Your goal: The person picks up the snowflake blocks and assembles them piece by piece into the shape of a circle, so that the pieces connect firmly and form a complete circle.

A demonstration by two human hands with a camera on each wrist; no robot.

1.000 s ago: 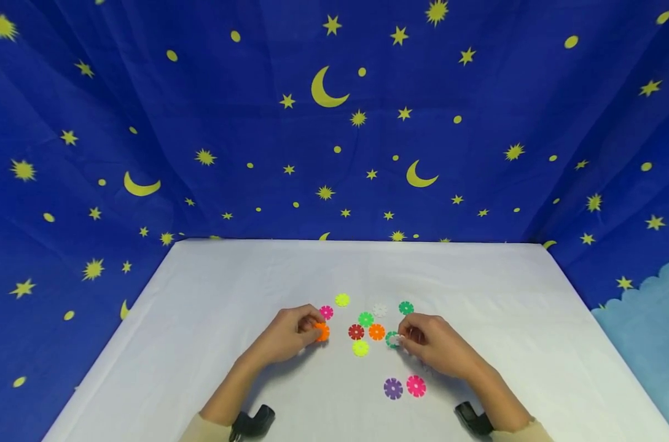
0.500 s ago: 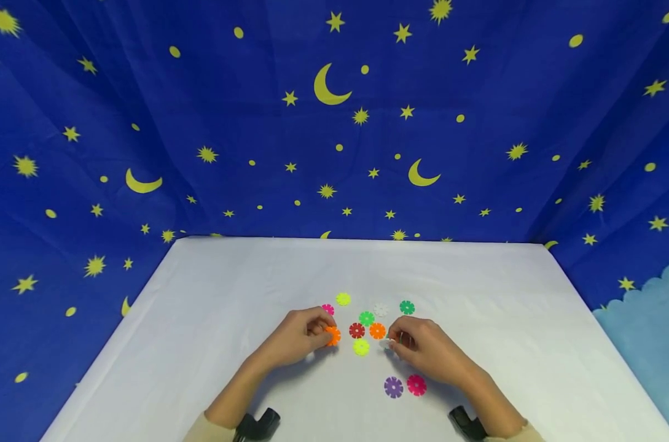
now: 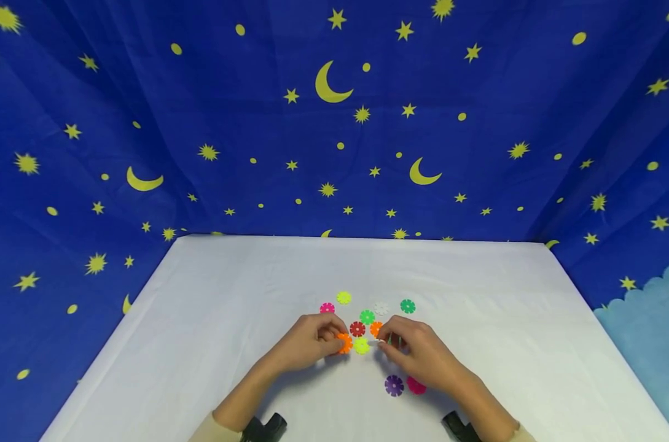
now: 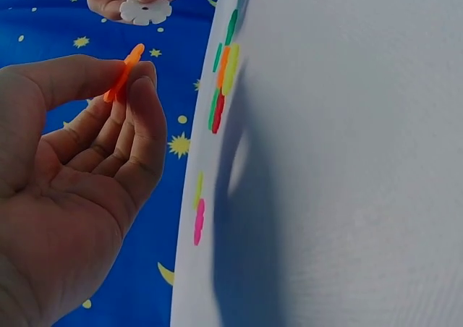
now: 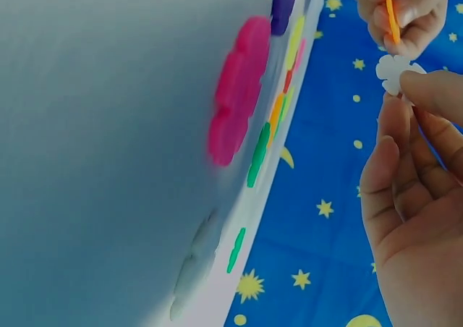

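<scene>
My left hand (image 3: 303, 345) pinches an orange notched plastic disc (image 3: 344, 344) between thumb and fingers, above the white table. In my right hand (image 3: 424, 351) a white notched disc (image 5: 394, 72) is pinched the same way; the left wrist view shows this white disc (image 4: 146, 11) nearly flat. The two held discs face each other with a gap between them. Below and between the hands lie a yellow disc (image 3: 362, 345), a red disc (image 3: 357, 329) and another orange disc (image 3: 376, 329), the last partly covered by my right fingers.
Further back lie a light green disc (image 3: 367, 317), a pale disc (image 3: 381, 309), a dark green disc (image 3: 408, 306), a second yellow disc (image 3: 343, 298) and a pink disc (image 3: 327, 308). Nearer are a purple disc (image 3: 394, 385) and a half-hidden pink one. A starry blue curtain (image 3: 257, 123) borders the table.
Both hands have moved toward each other, the left to the right with the orange disc, the right to the left with the white disc. The discs on the table stay put.
</scene>
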